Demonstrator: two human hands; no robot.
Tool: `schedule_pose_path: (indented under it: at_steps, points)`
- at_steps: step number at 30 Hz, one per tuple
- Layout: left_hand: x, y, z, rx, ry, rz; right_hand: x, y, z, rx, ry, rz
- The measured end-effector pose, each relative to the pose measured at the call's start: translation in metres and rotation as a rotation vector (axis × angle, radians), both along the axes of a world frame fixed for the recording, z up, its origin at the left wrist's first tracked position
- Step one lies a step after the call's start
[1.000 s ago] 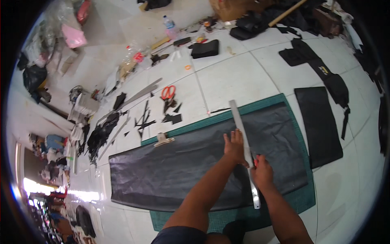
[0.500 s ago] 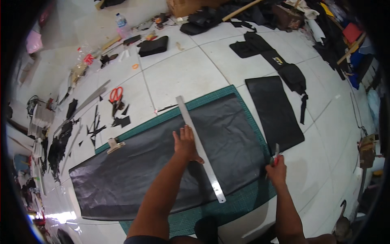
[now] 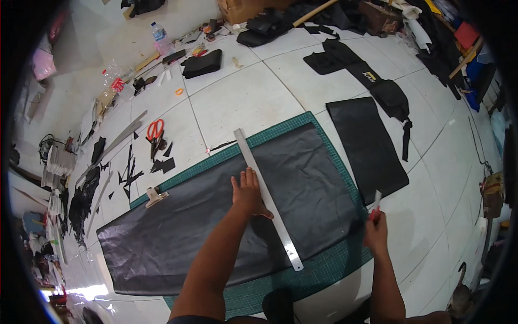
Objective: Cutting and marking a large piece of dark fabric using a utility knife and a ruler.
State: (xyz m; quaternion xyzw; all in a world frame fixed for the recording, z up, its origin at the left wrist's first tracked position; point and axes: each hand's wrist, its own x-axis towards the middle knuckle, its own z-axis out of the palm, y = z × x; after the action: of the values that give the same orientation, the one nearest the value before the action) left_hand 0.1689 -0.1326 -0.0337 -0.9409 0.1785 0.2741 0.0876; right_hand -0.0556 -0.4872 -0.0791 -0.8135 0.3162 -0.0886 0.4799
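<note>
My left hand [image 3: 248,195] lies on a large black sheet [image 3: 189,232], its fingers spread. Its fingertips and thumb rest along the left edge of a long metal ruler [image 3: 268,205] that crosses the sheet at a slant. Gripped in my right hand [image 3: 376,235] is a utility knife [image 3: 376,207] with a red body, its tip pointing up and away. That hand is off the sheet's right side, by the edge of the green cutting mat [image 3: 318,281] beneath the sheet. A metal clip [image 3: 156,197] sits on the sheet's far left edge.
A black rectangular piece [image 3: 367,146] lies right of the mat, with a black strapped item [image 3: 367,78] beyond it. Orange-handled scissors [image 3: 155,132] and black scraps [image 3: 129,173] lie at the far left. A water bottle [image 3: 159,33] stands farther back. Clutter lines both sides.
My right hand has shifted slightly to the right with the utility knife. My left hand keeps its place by the ruler. The whole view has tilted a little.
</note>
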Motion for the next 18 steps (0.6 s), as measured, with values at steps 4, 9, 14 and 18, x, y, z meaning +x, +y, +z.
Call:
schedule_pose_path:
  at_steps: [4, 9, 14, 18]
  points:
    - [-0.001, 0.013, -0.002, 0.023, -0.005, 0.014, 0.089, 0.126, 0.085, 0.335, 0.299, 0.265]
    - [-0.001, 0.005, -0.007, -0.016, -0.013, -0.007, 0.169, 0.19, 0.029, -0.132, 0.249, 0.644]
    - [-0.001, 0.01, -0.008, 0.024, 0.007, -0.01, 0.234, 0.254, 0.046, -0.193, 0.347, 0.743]
    - [0.0, 0.009, -0.007, -0.001, 0.021, -0.031, 0.255, 0.266, 0.043, -0.206, 0.421, 0.719]
